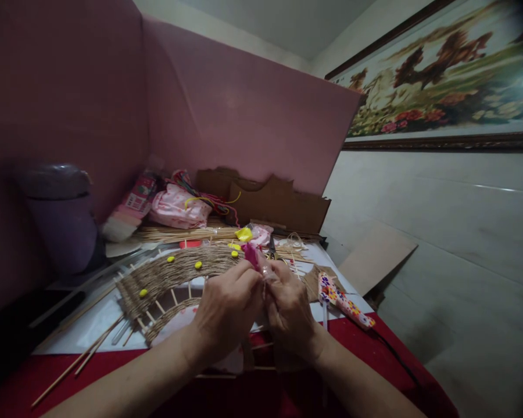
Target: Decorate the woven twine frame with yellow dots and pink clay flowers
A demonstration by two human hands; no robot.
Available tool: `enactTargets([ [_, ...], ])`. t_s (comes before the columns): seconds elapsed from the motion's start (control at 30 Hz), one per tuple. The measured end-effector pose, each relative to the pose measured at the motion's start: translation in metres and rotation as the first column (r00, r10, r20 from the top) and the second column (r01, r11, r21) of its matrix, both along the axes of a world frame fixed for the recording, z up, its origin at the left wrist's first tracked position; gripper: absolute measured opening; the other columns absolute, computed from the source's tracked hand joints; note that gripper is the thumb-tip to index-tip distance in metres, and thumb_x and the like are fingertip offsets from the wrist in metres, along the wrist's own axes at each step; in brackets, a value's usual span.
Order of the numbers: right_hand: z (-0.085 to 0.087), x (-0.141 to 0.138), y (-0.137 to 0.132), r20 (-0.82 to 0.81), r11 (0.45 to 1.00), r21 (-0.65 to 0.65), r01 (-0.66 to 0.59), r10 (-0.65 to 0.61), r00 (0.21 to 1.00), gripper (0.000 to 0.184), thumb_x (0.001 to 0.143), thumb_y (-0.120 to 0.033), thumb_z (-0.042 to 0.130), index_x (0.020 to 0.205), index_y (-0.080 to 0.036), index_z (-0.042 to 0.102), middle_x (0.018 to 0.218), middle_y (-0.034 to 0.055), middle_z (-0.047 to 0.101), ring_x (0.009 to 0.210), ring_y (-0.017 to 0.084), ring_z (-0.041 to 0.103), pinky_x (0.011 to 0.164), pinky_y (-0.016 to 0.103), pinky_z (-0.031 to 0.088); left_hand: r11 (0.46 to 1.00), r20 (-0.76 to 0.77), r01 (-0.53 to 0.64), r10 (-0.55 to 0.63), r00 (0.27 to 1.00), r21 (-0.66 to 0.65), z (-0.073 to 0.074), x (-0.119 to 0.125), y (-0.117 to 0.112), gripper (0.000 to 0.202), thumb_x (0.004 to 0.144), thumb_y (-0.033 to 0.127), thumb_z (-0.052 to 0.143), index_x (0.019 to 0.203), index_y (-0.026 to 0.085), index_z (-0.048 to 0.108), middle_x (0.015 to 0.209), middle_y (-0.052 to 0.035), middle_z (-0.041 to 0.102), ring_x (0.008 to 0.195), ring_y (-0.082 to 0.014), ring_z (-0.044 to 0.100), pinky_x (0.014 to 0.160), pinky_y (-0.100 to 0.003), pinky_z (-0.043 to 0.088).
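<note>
My left hand (226,310) and my right hand (290,310) meet over the work, fingers pinched together on a small clear packet with a pink piece (255,258) sticking up between them. Just beyond lies a curved woven piece of twine on thin sticks (169,278), dotted with small yellow buttons (197,265). A tool with a flowery handle (344,302) lies right of my right hand. Scissors (272,249) show behind the fingers.
A white sheet (87,328) covers part of the red table (113,371). Loose sticks (78,360) lie at the left. A purple jar (61,215), pink bags (178,206), cardboard pieces (274,203) and a bundle of sticks (178,233) stand before the pink partition.
</note>
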State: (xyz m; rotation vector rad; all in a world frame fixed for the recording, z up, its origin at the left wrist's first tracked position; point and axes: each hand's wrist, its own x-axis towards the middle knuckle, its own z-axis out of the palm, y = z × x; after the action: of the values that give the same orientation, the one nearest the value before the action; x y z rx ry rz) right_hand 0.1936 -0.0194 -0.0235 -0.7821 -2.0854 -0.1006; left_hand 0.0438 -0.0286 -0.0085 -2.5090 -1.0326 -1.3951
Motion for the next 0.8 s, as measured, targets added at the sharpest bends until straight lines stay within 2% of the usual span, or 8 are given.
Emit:
enactTargets([
  [0.1, 0.001, -0.003, 0.000, 0.002, 0.998, -0.020, -0.066, 0.066, 0.998, 0.048, 0.085, -0.011, 0.041, 0.133, -0.019, 0.037, 0.114, 0.0131, 0.050, 0.104, 0.025, 0.048, 0.087, 0.042, 0.044, 0.997, 0.014, 0.071, -0.071, 0.997, -0.010, 0.000, 0.001, -0.001, 0.016, 0.083, 0.012, 0.044, 0.070, 0.014, 0.052, 0.071, -0.0038, 0.055, 0.061, -0.0126, 0.050, 0.056, -0.025, 0.040],
  [0.23, 0.003, -0.003, -0.001, -0.101, 0.977, -0.070, -0.202, 0.194, 0.976, 0.035, 0.084, -0.011, 0.046, 0.117, -0.020, 0.050, 0.105, 0.0101, 0.052, 0.097, 0.021, 0.051, 0.083, 0.037, 0.046, 0.988, 0.036, 0.155, -0.155, 0.987, 0.023, -0.001, 0.002, -0.004, 0.011, 0.081, 0.009, 0.046, 0.073, 0.015, 0.052, 0.073, -0.0031, 0.057, 0.062, -0.0120, 0.050, 0.055, -0.024, 0.038],
  [0.37, 0.010, -0.002, -0.004, -0.167, 0.942, -0.173, -0.287, 0.259, 0.951, 0.025, 0.087, -0.011, 0.040, 0.104, -0.019, 0.056, 0.102, 0.0081, 0.050, 0.096, 0.018, 0.050, 0.083, 0.033, 0.045, 0.972, 0.095, 0.236, -0.235, 0.967, -0.006, -0.002, 0.000, -0.004, 0.011, 0.078, 0.005, 0.049, 0.073, 0.015, 0.050, 0.073, -0.0022, 0.056, 0.066, -0.0116, 0.050, 0.058, -0.024, 0.039],
  [0.53, 0.020, 0.002, -0.007, -0.081, 0.922, -0.259, -0.287, 0.275, 0.958, 0.020, 0.087, -0.015, 0.039, 0.096, -0.016, 0.057, 0.104, 0.0089, 0.049, 0.101, 0.020, 0.046, 0.090, 0.037, 0.040, 0.957, 0.116, 0.288, -0.283, 0.952, -0.028, -0.005, 0.001, -0.003, 0.015, 0.078, 0.003, 0.048, 0.070, 0.016, 0.047, 0.068, -0.0001, 0.052, 0.063, -0.0103, 0.047, 0.057, -0.023, 0.038],
  [0.67, 0.022, 0.007, -0.005, -0.081, 0.921, -0.277, -0.275, 0.263, 0.962, 0.017, 0.087, -0.019, 0.042, 0.092, -0.016, 0.059, 0.100, 0.0087, 0.049, 0.097, 0.020, 0.047, 0.087, 0.036, 0.041, 0.946, 0.117, 0.322, -0.317, 0.941, -0.027, -0.003, 0.002, -0.005, 0.011, 0.081, 0.006, 0.049, 0.078, 0.015, 0.053, 0.076, -0.0016, 0.058, 0.069, -0.0103, 0.052, 0.062, -0.023, 0.040],
  [0.73, 0.021, 0.010, -0.002, -0.126, 0.922, -0.274, -0.273, 0.247, 0.961, 0.021, 0.086, -0.015, 0.041, 0.097, -0.017, 0.059, 0.099, 0.0080, 0.050, 0.096, 0.020, 0.048, 0.086, 0.035, 0.041, 0.951, 0.173, 0.307, -0.298, 0.939, -0.026, 0.000, 0.000, -0.003, 0.007, 0.082, 0.010, 0.053, 0.082, 0.017, 0.056, 0.078, -0.0007, 0.060, 0.071, -0.0098, 0.054, 0.064, -0.022, 0.042],
  [0.8, 0.019, 0.013, 0.002, -0.194, 0.931, -0.267, -0.249, 0.201, 0.960, 0.028, 0.084, -0.010, 0.040, 0.101, -0.018, 0.060, 0.097, 0.0067, 0.052, 0.094, 0.019, 0.050, 0.084, 0.034, 0.041, 0.979, 0.354, 0.199, -0.169, 0.920, -0.051, 0.004, -0.004, 0.001, 0.004, 0.081, 0.015, 0.056, 0.078, 0.017, 0.056, 0.072, 0.0015, 0.057, 0.064, -0.0088, 0.051, 0.060, -0.021, 0.041],
])
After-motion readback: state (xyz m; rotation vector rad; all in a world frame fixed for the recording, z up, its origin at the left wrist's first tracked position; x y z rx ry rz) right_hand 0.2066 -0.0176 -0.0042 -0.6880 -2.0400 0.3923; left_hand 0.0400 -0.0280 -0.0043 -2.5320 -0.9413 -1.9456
